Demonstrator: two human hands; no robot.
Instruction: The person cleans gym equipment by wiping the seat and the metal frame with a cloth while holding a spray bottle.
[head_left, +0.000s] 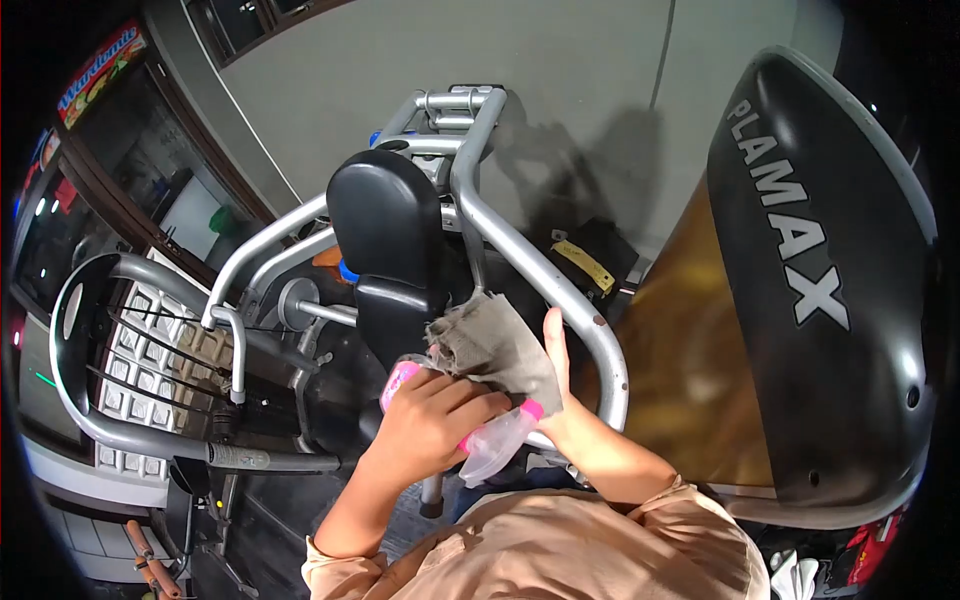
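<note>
My left hand [430,415] is closed round a clear spray bottle [495,448] with pink parts, tilted in front of my chest. Beside it, a grey-brown cloth [500,345] with frayed edges lies over the palm of my right hand [560,385]. That hand's thumb points up, and its other fingers are hidden under the cloth. The bottle's nozzle end is close to the cloth. Just beyond both hands stands the black padded seat [390,310] of a machine with a silver tube frame [530,262].
A large black panel [800,230] marked PLAMAX rises at the right. At the left is a grey tubular handle frame [130,435]. A yellow label [583,265] lies on a dark object near the grey wall [590,60]. White gloves [793,577] show at the bottom right.
</note>
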